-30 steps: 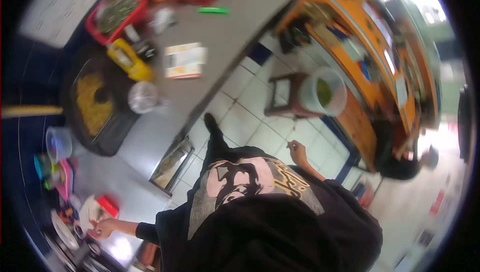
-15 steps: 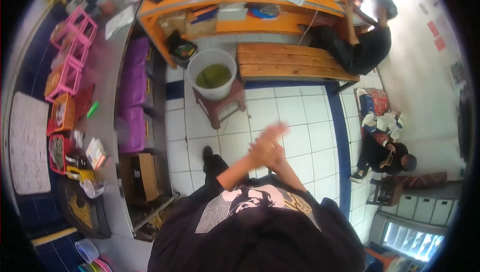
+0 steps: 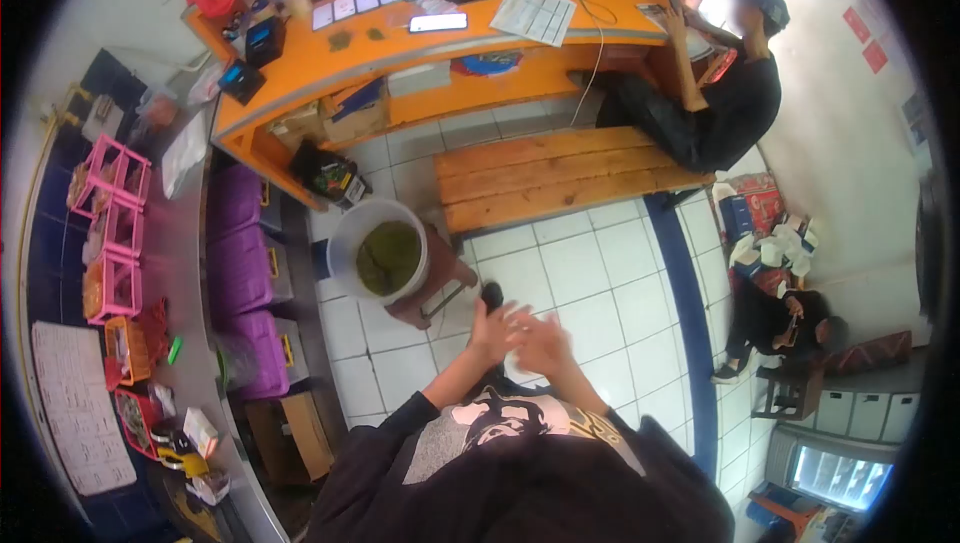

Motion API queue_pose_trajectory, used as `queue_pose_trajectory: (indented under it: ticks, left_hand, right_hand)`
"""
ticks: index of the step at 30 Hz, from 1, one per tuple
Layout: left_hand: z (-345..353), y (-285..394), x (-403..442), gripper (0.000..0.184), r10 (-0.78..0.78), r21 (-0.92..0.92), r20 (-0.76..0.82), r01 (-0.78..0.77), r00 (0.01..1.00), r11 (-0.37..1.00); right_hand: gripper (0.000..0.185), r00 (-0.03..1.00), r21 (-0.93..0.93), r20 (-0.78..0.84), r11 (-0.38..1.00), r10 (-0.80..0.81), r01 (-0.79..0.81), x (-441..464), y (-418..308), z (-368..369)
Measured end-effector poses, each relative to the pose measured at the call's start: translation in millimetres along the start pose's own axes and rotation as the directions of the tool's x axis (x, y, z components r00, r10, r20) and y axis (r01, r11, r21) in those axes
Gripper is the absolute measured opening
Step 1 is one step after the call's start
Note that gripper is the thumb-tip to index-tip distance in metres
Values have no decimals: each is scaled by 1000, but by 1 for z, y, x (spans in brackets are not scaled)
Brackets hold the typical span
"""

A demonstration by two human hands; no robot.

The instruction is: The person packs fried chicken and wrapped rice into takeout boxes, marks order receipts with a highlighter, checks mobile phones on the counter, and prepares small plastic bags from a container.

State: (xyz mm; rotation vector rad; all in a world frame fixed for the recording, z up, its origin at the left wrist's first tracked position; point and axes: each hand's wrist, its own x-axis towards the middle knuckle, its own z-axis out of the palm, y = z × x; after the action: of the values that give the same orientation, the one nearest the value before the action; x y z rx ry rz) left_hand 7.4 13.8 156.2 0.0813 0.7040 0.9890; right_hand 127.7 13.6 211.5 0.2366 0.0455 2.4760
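Observation:
My left hand [image 3: 493, 333] is raised in front of my shirt with its fingers stretched and apart. Close beside it, my right hand [image 3: 543, 345] is slightly blurred, its fingers loosely spread, and nothing shows in either palm. The fingertips of both hands nearly meet; whether they touch I cannot tell. Ahead and to the left, a whitish plastic bucket [image 3: 341, 255] with green contents [image 3: 389, 257] stands on a reddish-brown stool [image 3: 440, 288]. It is the nearest thing to my hands, which are apart from it.
A wooden bench [image 3: 560, 173] stands ahead, before an orange desk [image 3: 400, 58] with phones and papers. One person [image 3: 735, 93] sits at the desk, another [image 3: 775, 328] at the right. Along the left runs a metal counter [image 3: 190, 283] over purple drawers [image 3: 240, 268].
My hands, pressed together before, have come apart with fingers spread. My view has shifted forward, so the bucket and stool appear nearer and more of the desk shows.

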Motion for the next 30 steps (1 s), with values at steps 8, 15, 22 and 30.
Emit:
queue_pose_trajectory:
  ticks: [8, 15, 22, 30]
  left_hand:
    - [58, 129, 129, 55, -12, -233, -184, -32, 983, 972]
    - [143, 250, 253, 45, 289, 266, -108, -252, 951, 931]
    - [177, 363, 481, 51, 764, 597, -174, -551, 621, 584]
    - [172, 424, 620, 49, 939, 678, -218, -651, 267, 342]
  right_hand:
    - [38, 656, -590, -648, 800, -387, -111, 95, -210, -58]
    - [21, 465, -882, -467, 433, -752, -185, 122, -367, -39]
    - [27, 721, -904, 121, -377, -682, -204, 290, -595, -1]
    - [36, 737, -377, 304, -787, -604, -489, 488, -735, -18]
